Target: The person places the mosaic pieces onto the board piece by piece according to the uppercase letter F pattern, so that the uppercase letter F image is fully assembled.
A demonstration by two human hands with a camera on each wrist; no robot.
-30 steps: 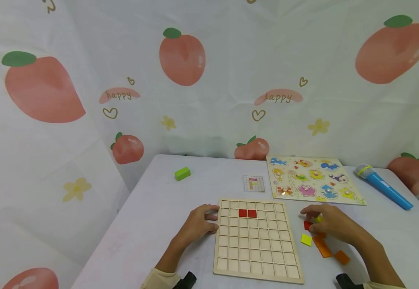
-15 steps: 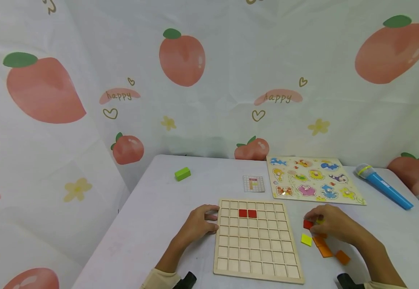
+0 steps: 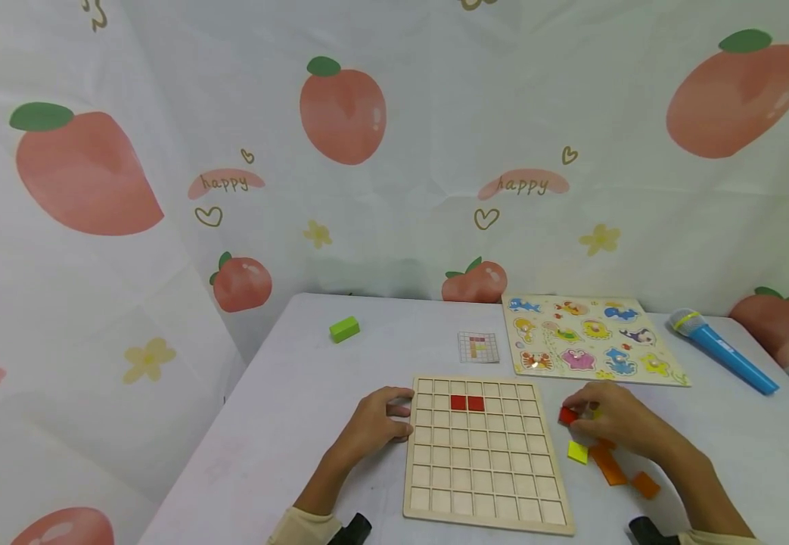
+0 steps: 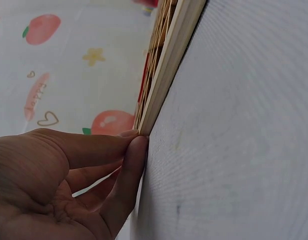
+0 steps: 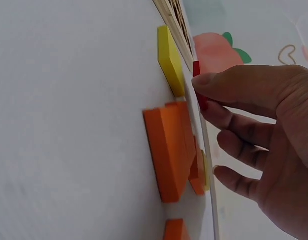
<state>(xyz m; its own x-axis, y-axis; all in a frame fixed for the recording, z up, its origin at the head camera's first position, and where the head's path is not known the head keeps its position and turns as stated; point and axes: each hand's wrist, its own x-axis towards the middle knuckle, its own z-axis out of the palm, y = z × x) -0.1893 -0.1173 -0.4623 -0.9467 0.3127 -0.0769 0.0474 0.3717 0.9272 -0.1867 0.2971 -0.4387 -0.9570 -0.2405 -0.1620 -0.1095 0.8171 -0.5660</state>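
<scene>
Red tile pinched between right hand thumb and fingertips, at that hand's 9 o'clock. Free end points to 9 o'clock, towards board; fingers cover rest, so long axis unclear. Left hand, well apart, grips board's 9 o'clock edge. Yellow tile sits near red tile's 6 o'clock.

The counter carries one wooden grid board, one animal picture board, one pattern card, one blue microphone and one green block. Red tiles number three: two set in the grid board and one held in the right fingers. Two yellow tiles show, one of them partly hidden, and at least three orange tiles, whose overlap hides the exact count.
</scene>
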